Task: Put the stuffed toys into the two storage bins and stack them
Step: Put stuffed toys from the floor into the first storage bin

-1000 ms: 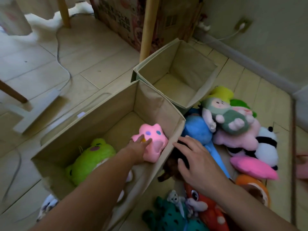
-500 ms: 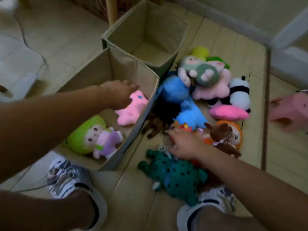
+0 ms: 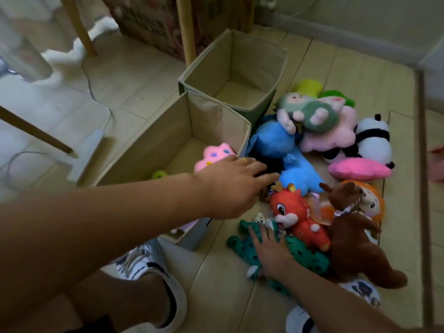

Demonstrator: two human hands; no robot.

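1. Stuffed toys lie heaped on the wooden floor (image 3: 153,75) at centre right of the frame: a blue plush (image 3: 276,143), a green doll (image 3: 312,114) atop a pale pink star-shaped plush (image 3: 336,138), a panda (image 3: 374,140), a bright pink cushion toy (image 3: 360,169), a red dragon (image 3: 298,212), a brown plush (image 3: 353,236) and a teal spotted toy (image 3: 302,255).
2. The near storage bin (image 3: 149,150), centre left, holds a pink spotted plush (image 3: 216,155) against its right wall and a green toy (image 3: 159,174) that is mostly hidden.
3. The far storage bin (image 3: 252,56), upper centre, stands just behind it; nothing shows inside.
4. The left hand (image 3: 230,186) reaches across the near bin's right rim toward the pile, its grip loose with fingers extended over a dark toy beside the blue plush, holding nothing visible.
5. The right hand (image 3: 269,253), lower centre, rests on the teal spotted toy, fingers spread flat; whether it grasps the fabric cannot be told.
6. Two white patterned shoes (image 3: 149,263) show at the lower edge; wooden furniture legs (image 3: 185,27) and a cable (image 3: 96,87) occupy the upper left.
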